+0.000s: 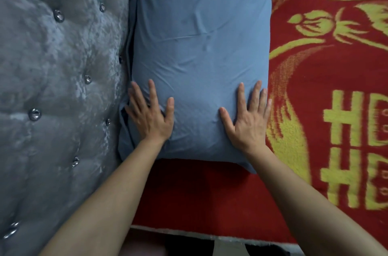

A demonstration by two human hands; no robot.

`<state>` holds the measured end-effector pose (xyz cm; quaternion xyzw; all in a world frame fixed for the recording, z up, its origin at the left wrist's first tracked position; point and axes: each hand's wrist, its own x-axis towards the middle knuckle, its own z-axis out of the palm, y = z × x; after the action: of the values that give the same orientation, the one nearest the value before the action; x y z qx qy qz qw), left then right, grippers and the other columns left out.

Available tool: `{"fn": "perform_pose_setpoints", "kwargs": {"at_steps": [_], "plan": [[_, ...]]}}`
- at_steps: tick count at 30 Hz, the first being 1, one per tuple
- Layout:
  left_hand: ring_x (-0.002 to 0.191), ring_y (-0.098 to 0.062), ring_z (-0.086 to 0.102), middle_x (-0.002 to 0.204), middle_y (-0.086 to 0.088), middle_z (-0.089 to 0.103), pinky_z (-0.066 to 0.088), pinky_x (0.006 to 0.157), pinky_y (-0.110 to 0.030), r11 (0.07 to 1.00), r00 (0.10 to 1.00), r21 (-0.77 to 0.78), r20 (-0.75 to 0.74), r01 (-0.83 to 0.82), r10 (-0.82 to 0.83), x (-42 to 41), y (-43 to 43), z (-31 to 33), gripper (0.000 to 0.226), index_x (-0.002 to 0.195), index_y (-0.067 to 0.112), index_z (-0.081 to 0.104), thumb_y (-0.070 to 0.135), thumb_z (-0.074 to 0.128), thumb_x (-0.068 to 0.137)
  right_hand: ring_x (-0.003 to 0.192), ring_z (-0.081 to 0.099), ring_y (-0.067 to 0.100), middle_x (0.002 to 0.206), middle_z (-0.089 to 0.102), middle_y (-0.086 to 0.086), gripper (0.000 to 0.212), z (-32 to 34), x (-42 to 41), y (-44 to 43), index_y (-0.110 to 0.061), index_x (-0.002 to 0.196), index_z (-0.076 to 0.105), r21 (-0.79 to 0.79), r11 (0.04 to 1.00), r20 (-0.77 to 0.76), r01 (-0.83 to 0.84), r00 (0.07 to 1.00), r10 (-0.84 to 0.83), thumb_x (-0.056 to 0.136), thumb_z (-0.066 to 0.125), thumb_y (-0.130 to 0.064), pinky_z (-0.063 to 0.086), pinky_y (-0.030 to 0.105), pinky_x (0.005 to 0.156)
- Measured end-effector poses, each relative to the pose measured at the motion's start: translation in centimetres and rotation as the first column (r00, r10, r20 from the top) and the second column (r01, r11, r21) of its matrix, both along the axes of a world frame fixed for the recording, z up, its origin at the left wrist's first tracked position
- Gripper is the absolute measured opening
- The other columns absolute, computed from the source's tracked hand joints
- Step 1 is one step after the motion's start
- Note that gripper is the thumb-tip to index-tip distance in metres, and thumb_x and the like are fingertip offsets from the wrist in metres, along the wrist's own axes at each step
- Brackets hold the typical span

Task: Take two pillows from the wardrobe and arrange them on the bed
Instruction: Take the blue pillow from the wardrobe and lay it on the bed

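A blue pillow (pixel 201 46) lies lengthwise on the bed, its left long edge against the headboard. My left hand (pixel 150 113) rests flat on the pillow's near left corner, fingers spread. My right hand (pixel 248 117) lies flat on the near right corner, fingers spread, its outer fingers at the pillow's edge. Neither hand grips anything. Only this one pillow is in view.
A grey tufted velvet headboard (pixel 54 88) with metal buttons fills the left side. A red blanket (pixel 327 79) with yellow floral and character patterns covers the bed on the right and below the pillow. The bed's near edge (pixel 189 232) runs along the bottom.
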<state>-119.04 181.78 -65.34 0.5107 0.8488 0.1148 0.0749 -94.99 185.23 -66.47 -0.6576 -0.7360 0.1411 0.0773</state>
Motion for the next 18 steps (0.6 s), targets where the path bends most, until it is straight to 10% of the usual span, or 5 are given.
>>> {"fn": "perform_pose_setpoints", "kwargs": {"at_steps": [4, 18], "plan": [[0.149, -0.038, 0.003, 0.162, -0.017, 0.003, 0.007, 0.112, -0.068, 0.974, 0.972, -0.044, -0.067, 0.224, -0.227, 1.6, -0.8, -0.5, 0.074, 0.154, 0.033, 0.013, 0.071, 0.023, 0.091, 0.151, 0.003, 0.043, 0.165, 0.001, 0.018, 0.084, 0.1, 0.3, -0.2, -0.03, 0.157, 0.019, 0.066, 0.982, 0.075, -0.179, 0.982, 0.174, 0.089, 0.032, -0.076, 0.01, 0.063, 0.118], [0.15, -0.031, -0.002, 0.163, -0.011, 0.002, 0.007, 0.114, -0.067, 0.966, 0.979, -0.181, -0.052, 0.184, -0.196, 2.9, -2.7, -1.0, 0.071, 0.154, 0.031, 0.009, 0.067, 0.02, 0.094, 0.151, 0.007, 0.04, 0.166, 0.006, 0.014, 0.079, -0.2, 2.0, -2.4, -0.028, 0.158, 0.017, -0.061, 0.983, 0.08, -0.172, 0.981, 0.177, 0.093, 0.031, -0.07, 0.017, 0.058, 0.119]]}}
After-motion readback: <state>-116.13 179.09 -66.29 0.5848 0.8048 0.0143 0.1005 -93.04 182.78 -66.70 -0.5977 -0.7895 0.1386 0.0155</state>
